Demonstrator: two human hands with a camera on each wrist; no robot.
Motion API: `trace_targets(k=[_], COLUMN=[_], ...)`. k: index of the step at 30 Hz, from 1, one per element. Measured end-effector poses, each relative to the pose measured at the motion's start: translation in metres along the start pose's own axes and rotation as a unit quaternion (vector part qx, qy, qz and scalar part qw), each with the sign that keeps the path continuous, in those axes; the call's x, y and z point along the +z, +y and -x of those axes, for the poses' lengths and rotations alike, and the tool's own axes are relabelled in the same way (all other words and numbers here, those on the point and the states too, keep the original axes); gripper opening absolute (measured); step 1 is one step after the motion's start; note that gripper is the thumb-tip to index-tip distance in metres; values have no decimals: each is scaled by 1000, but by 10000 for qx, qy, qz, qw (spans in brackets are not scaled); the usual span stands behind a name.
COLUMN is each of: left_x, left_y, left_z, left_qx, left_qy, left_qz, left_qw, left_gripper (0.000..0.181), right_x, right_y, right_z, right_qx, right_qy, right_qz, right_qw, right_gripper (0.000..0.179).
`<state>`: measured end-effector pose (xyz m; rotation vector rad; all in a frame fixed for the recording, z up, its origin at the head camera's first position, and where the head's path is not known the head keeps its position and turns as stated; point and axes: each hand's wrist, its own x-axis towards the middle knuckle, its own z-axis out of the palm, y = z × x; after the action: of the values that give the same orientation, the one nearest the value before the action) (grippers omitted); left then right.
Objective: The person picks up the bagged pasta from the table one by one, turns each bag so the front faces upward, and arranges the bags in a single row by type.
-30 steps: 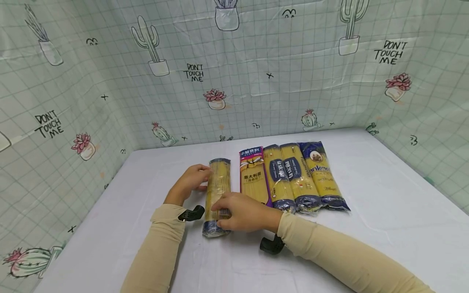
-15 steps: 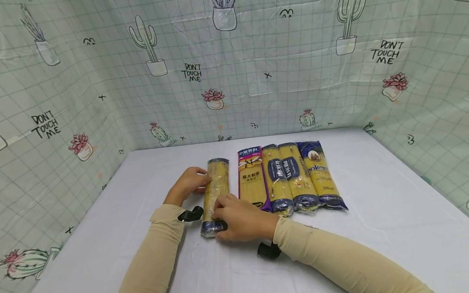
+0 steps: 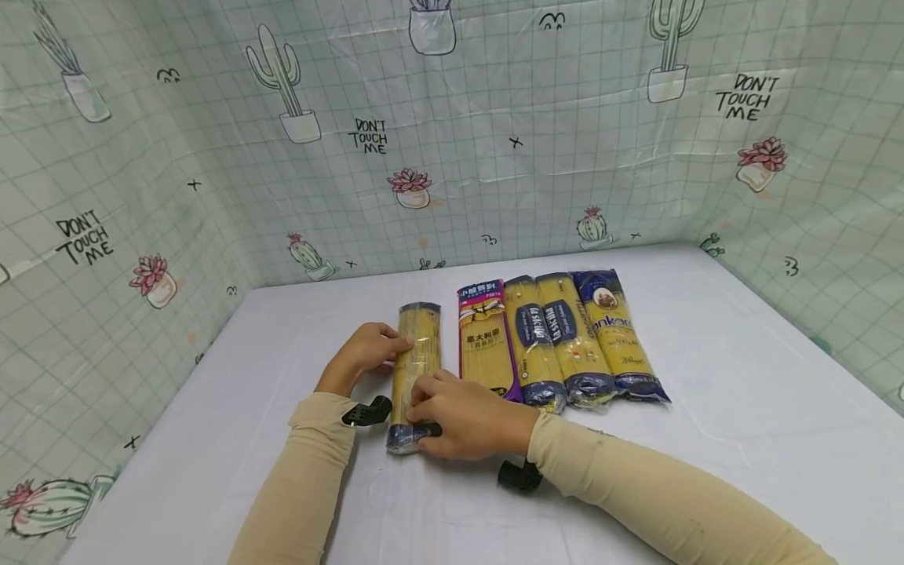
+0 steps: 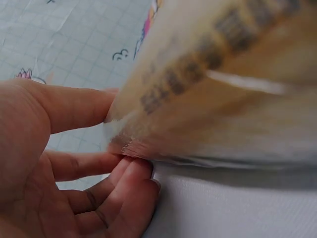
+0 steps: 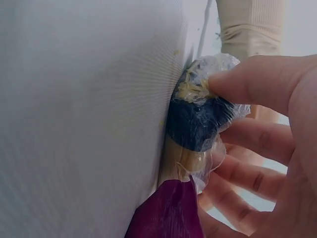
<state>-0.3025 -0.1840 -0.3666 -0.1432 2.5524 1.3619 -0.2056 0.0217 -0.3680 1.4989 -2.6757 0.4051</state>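
Note:
A clear-wrapped pack of spaghetti [image 3: 421, 337] with dark blue ends lies lengthwise on the white table. My left hand [image 3: 367, 353] holds its left edge; in the left wrist view the fingers [image 4: 131, 186] reach to the underside of the pack's wrapper [image 4: 208, 114]. At the near end, my right hand [image 3: 469, 416] grips the pack from the right. The right wrist view has the thumb [image 5: 247, 82] against the crinkled blue end [image 5: 195, 121], with the other fingers along the side. Part of the pack's right side is hidden behind the right hand.
Just right stands a row of flat-lying pasta packs: a purple-edged one [image 3: 487, 341], two blue-labelled ones [image 3: 534, 337] [image 3: 574, 333] and a blue-and-yellow one [image 3: 621, 333]. The purple corner [image 5: 168, 213] is close to my right hand. A patterned curtain [image 3: 452, 141] rises behind the table.
My right hand has shifted slightly towards the pack's near end, and the barcode patch seen by its fingers earlier no longer shows. The left hand stays at the left edge.

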Motion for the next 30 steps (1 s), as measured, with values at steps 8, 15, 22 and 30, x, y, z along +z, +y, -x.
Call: trace_targets(k=[8, 15, 22, 30], left_x=[3, 2, -2, -3], left_y=[1, -2, -4, 3], left_z=[-3, -2, 1, 1], left_qx=[50, 239, 482, 350], left_qy=[79, 154, -151, -126], left_qz=[510, 805, 1189, 1478], left_qw=[9987, 9963, 9916, 9883], left_gripper=[29, 23, 16, 18], right_x=[-2, -4, -4, -5], right_y=[4, 9, 16, 18], right_z=[1, -2, -2, 2], right_qx=[-261, -726, -1080, -705], right_qy=[-4, 51, 194, 116], right_qz=[-88, -157, -605, -968], right_qw=[9996, 9972, 9921, 9927], right_gripper=[16, 5, 7, 13])
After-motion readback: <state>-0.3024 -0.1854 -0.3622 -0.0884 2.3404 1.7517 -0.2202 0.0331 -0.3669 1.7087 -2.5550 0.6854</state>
